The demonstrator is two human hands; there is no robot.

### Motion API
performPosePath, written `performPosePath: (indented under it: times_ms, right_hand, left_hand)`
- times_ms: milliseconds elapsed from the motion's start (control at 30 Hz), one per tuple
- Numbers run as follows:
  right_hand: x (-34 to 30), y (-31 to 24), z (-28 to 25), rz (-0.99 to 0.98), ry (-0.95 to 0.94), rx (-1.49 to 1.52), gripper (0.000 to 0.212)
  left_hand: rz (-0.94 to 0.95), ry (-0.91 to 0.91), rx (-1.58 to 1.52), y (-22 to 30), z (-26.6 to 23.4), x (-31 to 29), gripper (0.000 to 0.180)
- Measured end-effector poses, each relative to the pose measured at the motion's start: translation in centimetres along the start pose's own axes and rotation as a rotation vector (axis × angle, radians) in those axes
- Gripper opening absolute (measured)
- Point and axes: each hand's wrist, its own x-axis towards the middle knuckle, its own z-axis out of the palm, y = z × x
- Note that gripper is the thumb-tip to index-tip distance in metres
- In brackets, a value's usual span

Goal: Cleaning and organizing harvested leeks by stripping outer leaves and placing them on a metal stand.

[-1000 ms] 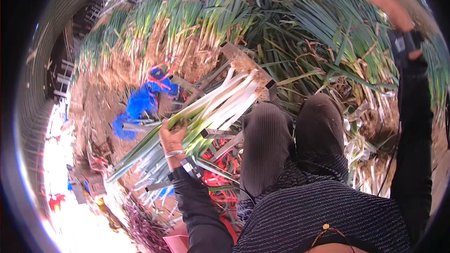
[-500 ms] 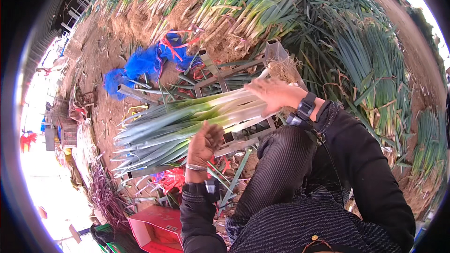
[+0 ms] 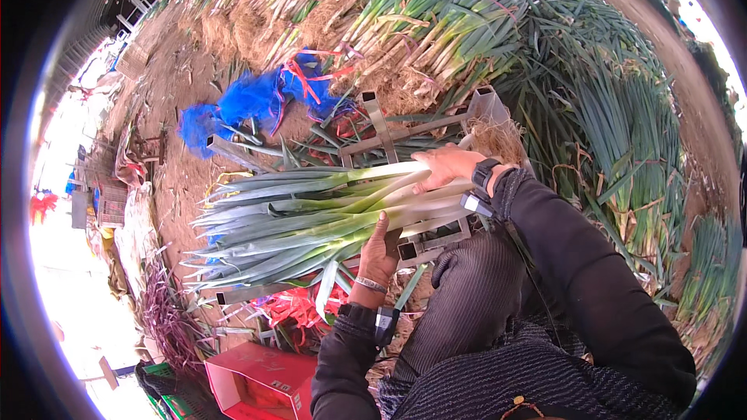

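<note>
A thick bundle of leeks (image 3: pixel 311 210) lies across a metal frame (image 3: pixel 381 128), green leaves toward the left and white stems with a clump of roots (image 3: pixel 498 140) toward the right. My right hand (image 3: pixel 447 165) curls over the white stems from above, its fingertips on the far side of the bundle. On the near side, my left hand (image 3: pixel 377 257) grips the bundle's edge where green turns to white. Its thumb stands up against the stalks, while its other fingers are hidden beneath them. A single leaf (image 3: pixel 327 288) hangs down beside the left wrist.
Rooted leek bundles (image 3: pixel 373 39) are piled along the far side, with more leeks (image 3: pixel 622 148) at the right. Blue netting (image 3: pixel 249 101) with a red tie lies beyond the frame. Red plastic strips (image 3: pixel 299 307) and a red box (image 3: pixel 261 377) are at the near left, beside a green crate (image 3: pixel 175 400).
My left hand has moved right and up against the bundle's near edge, its thumb now on the stalks. My right hand has closed more around the white stems. One leaf now hangs down.
</note>
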Motion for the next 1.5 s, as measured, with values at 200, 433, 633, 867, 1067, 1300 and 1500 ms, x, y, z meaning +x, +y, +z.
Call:
performPosePath:
  times_ms: [200, 433, 633, 867, 1067, 1300, 1500]
  right_hand:
    - [-0.5, -0.3, -0.5, -0.074, -0.181, 0.135, 0.110]
    - [-5.3, 0.5, 4.4, -0.299, 0.046, 0.011, 0.111]
    - [-6.3, -2.3, 2.8, -0.261, 0.126, 0.110, 0.104]
    - [-8.7, -5.5, -6.0, -0.303, 0.208, -0.111, 0.095]
    - [-14.8, -11.7, -14.1, -0.239, 0.222, -0.306, 0.086]
    - [-26.9, -10.7, -16.4, -0.329, 0.757, -0.425, 0.072]
    - [-36.8, -7.2, -10.8, -0.018, 0.943, -0.182, 0.088]
  left_hand:
    - [0.001, -0.008, 0.005, 0.5, -0.4, -1.8, 0.044]
    - [-0.028, -0.024, -0.039, -0.8, -0.2, -2.9, 0.056]
    - [-0.032, -0.078, -0.094, -0.1, -0.6, -2.1, 0.062]
    - [0.171, -0.383, -0.255, 3.1, 4.7, -4.0, 0.064]
    - [0.337, -0.545, -0.302, 6.2, 10.2, -8.1, 0.067]
    - [0.464, -0.795, -0.133, 5.7, 20.3, -14.9, 0.070]
    - [0.347, -0.959, 0.145, 1.5, 26.8, -17.6, 0.072]
